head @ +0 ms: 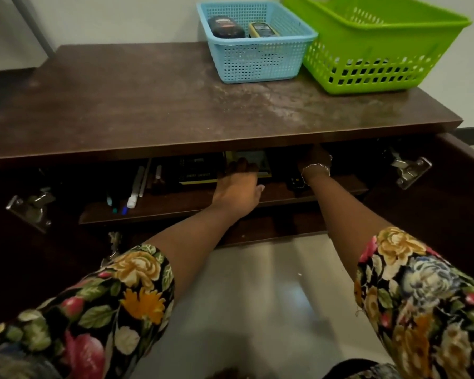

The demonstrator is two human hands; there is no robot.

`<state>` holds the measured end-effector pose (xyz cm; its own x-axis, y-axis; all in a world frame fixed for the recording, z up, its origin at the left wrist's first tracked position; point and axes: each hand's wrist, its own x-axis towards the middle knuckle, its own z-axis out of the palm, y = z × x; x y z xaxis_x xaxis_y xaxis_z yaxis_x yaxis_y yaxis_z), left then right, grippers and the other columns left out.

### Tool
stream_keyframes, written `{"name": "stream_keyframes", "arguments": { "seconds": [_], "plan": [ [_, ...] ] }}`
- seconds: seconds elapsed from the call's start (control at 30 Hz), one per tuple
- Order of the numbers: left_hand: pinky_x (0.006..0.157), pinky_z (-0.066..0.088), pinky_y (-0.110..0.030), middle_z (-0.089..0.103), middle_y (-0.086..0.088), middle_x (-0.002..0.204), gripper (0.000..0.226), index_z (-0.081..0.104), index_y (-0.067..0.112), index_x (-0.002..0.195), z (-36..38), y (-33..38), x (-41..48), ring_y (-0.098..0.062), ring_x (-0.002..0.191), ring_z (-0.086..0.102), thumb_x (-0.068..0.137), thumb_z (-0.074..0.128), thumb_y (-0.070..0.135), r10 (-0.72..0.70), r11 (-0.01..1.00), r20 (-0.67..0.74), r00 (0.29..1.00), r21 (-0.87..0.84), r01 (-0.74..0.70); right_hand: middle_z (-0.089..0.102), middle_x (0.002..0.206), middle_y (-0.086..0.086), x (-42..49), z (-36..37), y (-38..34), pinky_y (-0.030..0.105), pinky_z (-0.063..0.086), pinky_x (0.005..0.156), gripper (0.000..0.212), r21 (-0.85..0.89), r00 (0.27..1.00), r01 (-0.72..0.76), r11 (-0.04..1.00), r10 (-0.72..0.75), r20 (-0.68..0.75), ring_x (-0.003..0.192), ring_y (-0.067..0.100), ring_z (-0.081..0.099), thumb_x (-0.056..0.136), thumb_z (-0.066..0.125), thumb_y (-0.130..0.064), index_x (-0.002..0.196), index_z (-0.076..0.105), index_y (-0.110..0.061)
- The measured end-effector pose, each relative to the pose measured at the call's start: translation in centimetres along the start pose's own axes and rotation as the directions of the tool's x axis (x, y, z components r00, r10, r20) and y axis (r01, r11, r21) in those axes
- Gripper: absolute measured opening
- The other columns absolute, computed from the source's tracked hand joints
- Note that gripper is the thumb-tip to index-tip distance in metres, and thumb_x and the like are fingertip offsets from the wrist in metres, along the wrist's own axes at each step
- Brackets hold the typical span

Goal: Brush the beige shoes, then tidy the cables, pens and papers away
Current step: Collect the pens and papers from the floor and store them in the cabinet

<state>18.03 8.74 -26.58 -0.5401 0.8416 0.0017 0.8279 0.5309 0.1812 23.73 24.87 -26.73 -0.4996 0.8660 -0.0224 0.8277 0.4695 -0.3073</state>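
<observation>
- Dark wood cabinet point(203, 105) w/ both doors swung open, hinges showing; on top sit a blue basket point(257, 64) w/ a couple of tins or bottles inside, and a green basket point(375, 53) just beside it, touching or nearly
- Inside, on the shelf point(175, 207), pens point(136, 187) lie in a loose bunch at the left; light, stiff, prob roll easy, so scoop them as a bundle rather than one by one imo
- Papers/booklets stack point(200, 170) sits mid-shelf, dark w/ yellow edging; looks flat and floppy-ish, not heavy; best taken by the near edge w/ a thumb on top
- Left hand point(237, 192) rests flat on that stack's right end, fingers stretched fwd, thumb out to the side; pressing or steadying, not pinching afaict
- Right hand point(315, 165) is deeper in the shadow, well right of the stack; can't tell if it's curled round anything
- Small dark thing point(294, 183) just below the right wrist, maybe a cable or remote; too dim
- Shoes not in view
</observation>
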Motion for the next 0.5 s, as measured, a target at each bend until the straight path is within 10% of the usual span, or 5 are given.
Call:
{"name": "stream_keyframes", "arguments": {
  "seconds": [0.33, 0.5],
  "plan": [
    [0.102, 0.033, -0.041, 0.031, -0.013, 0.142, 0.049, 0.031, 0.009, 0.139, 0.2, -0.9, 1.3, -0.032, 0.129, 0.032, 0.098, 0.039, 0.035, 0.044, 0.998, -0.006, 0.999, 0.034, -0.044, 0.062, 0.106, 0.029, -1.7, 0.3, 0.2, 0.041, 0.039, 0.09, 0.029, -0.101, 0.966, 0.189, 0.977, -0.203, -0.159, 0.106, 0.042, 0.054, 0.093, 0.037, -0.005, 0.102, 0.062, 0.007],
    [0.106, 0.032, -0.041, 0.043, -0.016, 0.139, 0.048, 0.041, 0.011, 0.138, 2.4, -0.4, 1.3, -0.035, 0.127, 0.041, 0.093, 0.047, 0.029, -0.052, 0.996, -0.138, 0.989, -0.083, 0.041, 0.057, 0.109, 0.036, -4.8, 1.5, 2.3, 0.044, 0.037, 0.096, 0.036, 0.128, 0.924, 0.209, 0.969, -0.153, -0.35, 0.112, 0.049, 0.047, 0.085, 0.05, -0.017, 0.099, 0.062, 0.014]
  ]
}}
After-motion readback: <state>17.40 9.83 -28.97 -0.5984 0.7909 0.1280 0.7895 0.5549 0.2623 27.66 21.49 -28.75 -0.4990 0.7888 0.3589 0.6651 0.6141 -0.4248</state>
